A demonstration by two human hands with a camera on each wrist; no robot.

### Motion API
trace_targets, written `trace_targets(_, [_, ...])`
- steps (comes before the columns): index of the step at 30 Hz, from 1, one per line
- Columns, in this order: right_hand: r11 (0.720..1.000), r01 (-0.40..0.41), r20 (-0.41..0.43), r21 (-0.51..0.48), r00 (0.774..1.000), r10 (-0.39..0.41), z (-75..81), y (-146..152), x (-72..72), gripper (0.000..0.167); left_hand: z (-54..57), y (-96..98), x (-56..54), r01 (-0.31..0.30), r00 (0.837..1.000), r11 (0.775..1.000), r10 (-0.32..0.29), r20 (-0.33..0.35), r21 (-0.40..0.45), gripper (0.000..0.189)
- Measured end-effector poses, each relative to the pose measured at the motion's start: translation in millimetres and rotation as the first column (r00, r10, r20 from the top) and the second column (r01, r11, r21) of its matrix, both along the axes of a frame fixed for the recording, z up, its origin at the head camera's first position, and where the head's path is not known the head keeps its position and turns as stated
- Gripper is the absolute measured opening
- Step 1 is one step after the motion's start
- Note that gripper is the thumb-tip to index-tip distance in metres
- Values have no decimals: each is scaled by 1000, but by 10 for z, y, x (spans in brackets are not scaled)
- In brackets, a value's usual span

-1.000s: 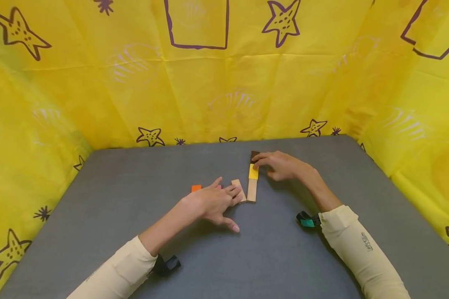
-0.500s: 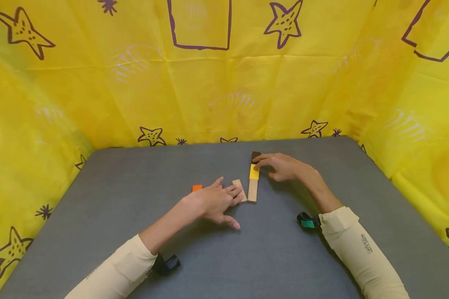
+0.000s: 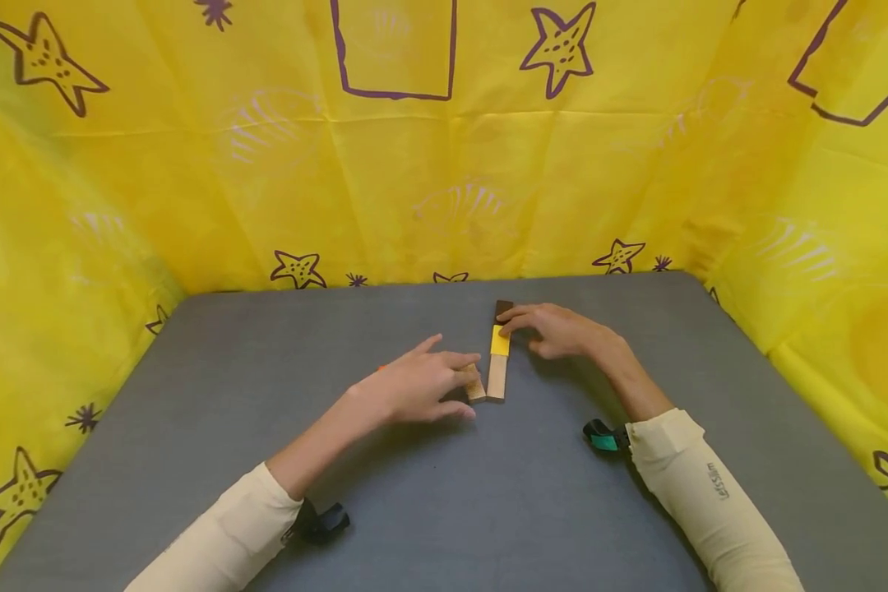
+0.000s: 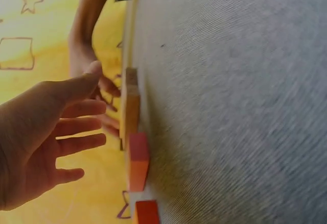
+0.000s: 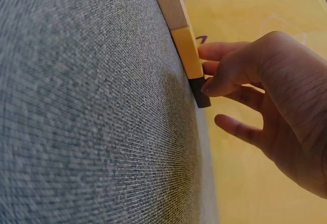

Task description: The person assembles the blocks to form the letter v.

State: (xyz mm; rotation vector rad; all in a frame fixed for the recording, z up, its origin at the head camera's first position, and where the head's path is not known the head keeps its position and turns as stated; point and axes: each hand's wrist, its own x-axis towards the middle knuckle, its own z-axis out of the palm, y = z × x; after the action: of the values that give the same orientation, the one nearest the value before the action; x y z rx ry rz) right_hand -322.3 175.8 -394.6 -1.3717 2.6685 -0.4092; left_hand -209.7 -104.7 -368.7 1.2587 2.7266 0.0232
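A row of flat blocks lies end to end: a dark block, a yellow block and a light wooden block. My right hand rests its bent fingertips on the dark and yellow blocks; in the right wrist view the fingers lie along them, spread apart. A second wooden block slants beside the row's near end, their ends meeting. My left hand is over it with fingers extended, partly hiding it. The left wrist view shows that hand with spread fingers and nothing in them.
In the left wrist view, a pinkish-red and orange block and a red-orange block stand near the wooden one. The grey tabletop meets yellow patterned cloth at the back and sides.
My left hand has shifted slightly away from me and its thumb has moved closer to the fingers. It now covers more of the orange block. The right hand holds its place at the row.
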Motion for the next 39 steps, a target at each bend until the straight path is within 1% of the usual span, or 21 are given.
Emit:
trace_targets(3, [1000,-1,1,-7,1000,1,-6,-22,5,50,56,-91,-8,-52,998,998,53,-36,39,57])
trace_targets(5, [1000,7,7,-4,1000,-7,-12,-27,6,50,82,-162,-24,-85,995,995,87,-41,45,59])
trace_targets(7, [1000,18,11,4,1000,-18,-14,-23,8,50,90,-234,-42,-103,994,994,104,-41,47,60])
trace_targets(11, [999,31,11,13,999,-31,-9,-6,13,51,72,-349,-74,-94,995,994,96,-33,46,59])
trace_targets(14, [1000,26,10,10,1000,-26,-6,1,15,51,32,-403,-87,-89,996,995,89,3,55,60])
trace_targets(18, [1000,24,17,16,1000,-24,-13,4,19,51,-44,-432,-100,-63,996,994,57,68,89,61])
trace_targets(20, [1000,24,19,19,1000,-25,-17,2,22,51,-72,-436,-103,-51,995,994,43,88,97,60])
trace_targets(22, [999,25,20,22,999,-26,-22,-1,24,52,-86,-440,-102,-53,994,994,43,104,99,59])
trace_targets(25, [999,29,23,21,999,-29,-27,-3,25,52,-96,-437,-104,-51,994,994,41,96,95,56])
trace_targets(30, [1000,22,19,20,1000,-22,-28,-13,17,52,-96,-434,-100,-36,998,995,31,59,95,53])
trace_targets(34, [1000,23,33,11,999,-23,-12,-24,9,52,-90,-441,-95,-38,998,994,33,45,99,52])
trace_targets(39, [999,41,36,7,999,-41,0,-17,6,53,-97,-427,-125,-40,999,993,38,24,114,47])
